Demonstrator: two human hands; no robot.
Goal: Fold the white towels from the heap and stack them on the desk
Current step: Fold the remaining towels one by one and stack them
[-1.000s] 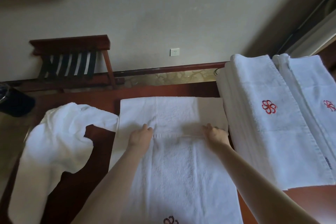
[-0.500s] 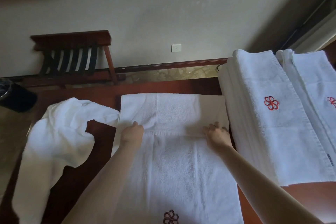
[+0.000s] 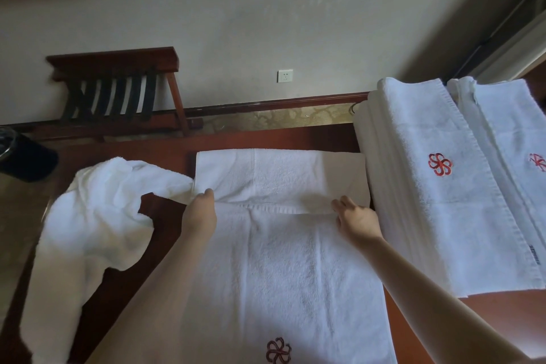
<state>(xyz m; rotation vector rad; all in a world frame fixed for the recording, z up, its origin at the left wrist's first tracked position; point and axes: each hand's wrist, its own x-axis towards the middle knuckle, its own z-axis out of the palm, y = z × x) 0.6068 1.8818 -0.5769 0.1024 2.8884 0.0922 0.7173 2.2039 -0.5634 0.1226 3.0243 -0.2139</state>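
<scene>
A white towel [image 3: 283, 269] with a dark red flower emblem lies flat on the desk [image 3: 124, 284] in front of me. Its far end is folded back toward me, and the hem runs across between my hands. My left hand [image 3: 199, 211] pinches the left end of that folded flap. At the flap's right end, my right hand [image 3: 357, 217] has its fingers curled on the hem. A crumpled white towel heap [image 3: 88, 216] sprawls at the left, touching the flat towel's far left corner. Folded towels form a stack [image 3: 428, 201] at the right, with a second stack [image 3: 514, 133] beyond it.
The desk's far edge runs just behind the flat towel. Beyond it, a wooden luggage rack [image 3: 118, 89] stands against the wall, a black bin [image 3: 23, 154] sits on the floor at the far left, and a wall socket [image 3: 285, 76] is at mid-height.
Both hands have slid outward along the folded hem, the left one to the flap's left corner and the right one to its right end. The flap lies flatter.
</scene>
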